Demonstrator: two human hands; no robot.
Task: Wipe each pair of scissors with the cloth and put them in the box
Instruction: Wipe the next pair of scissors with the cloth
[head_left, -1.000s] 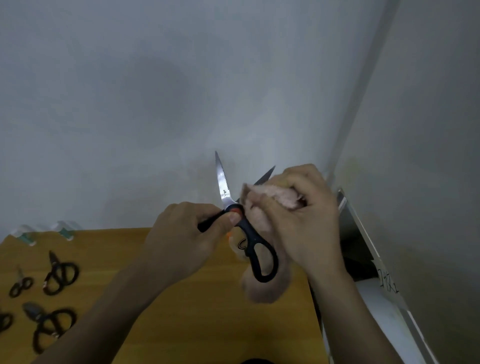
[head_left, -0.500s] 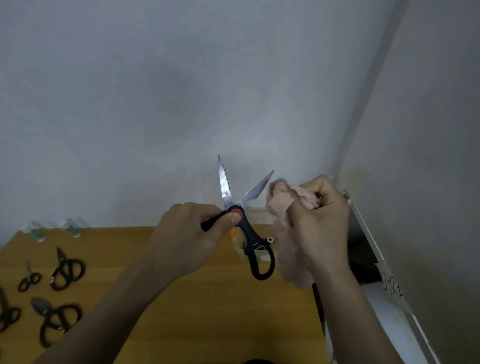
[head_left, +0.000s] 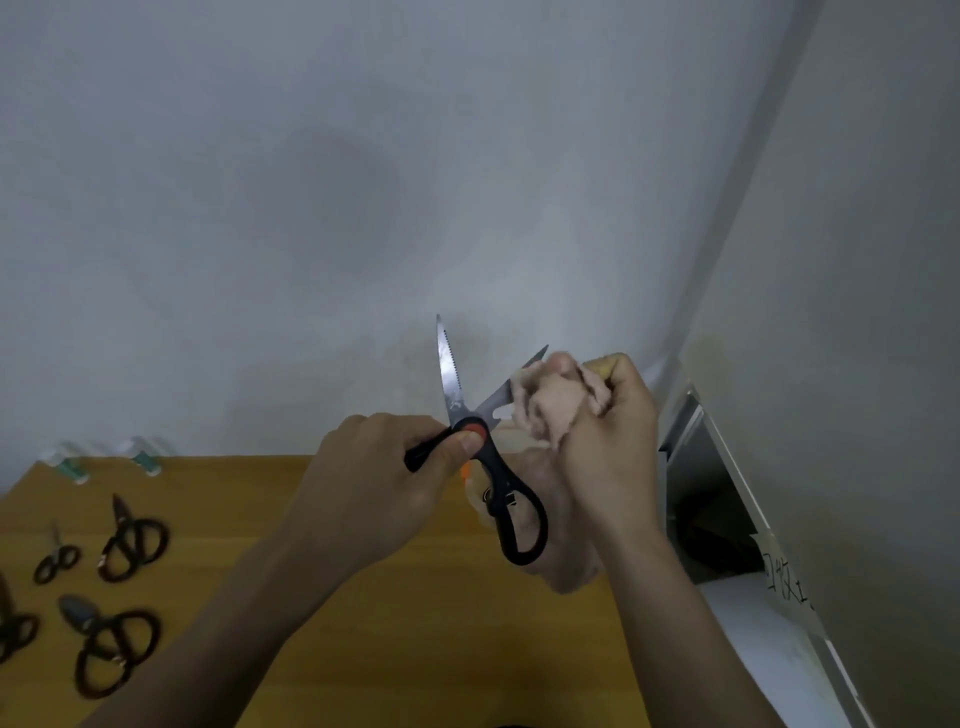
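Observation:
A pair of kitchen scissors (head_left: 491, 457) with black handles and an orange pivot is held up above the wooden table, blades spread apart. My left hand (head_left: 374, 483) grips one black handle, thumb by the pivot. My right hand (head_left: 608, 431) is closed on a pink cloth (head_left: 545, 410), which is bunched around the right-hand blade near its tip. The serrated left blade points up, bare. Part of the cloth hangs down behind the lower handle loop. The box (head_left: 727, 551) stands at the table's right edge, its inside dark.
Several black-handled scissors lie at the left of the table (head_left: 415, 649): one pair (head_left: 132, 543), a small pair (head_left: 57, 558), a bigger pair (head_left: 106, 649). Two small spools (head_left: 145, 460) sit against the grey wall. A white wall is close on the right.
My right hand with the cloth slid off the right blade, outward, and is now back on it near the tip. The left hand holds the scissors almost still.

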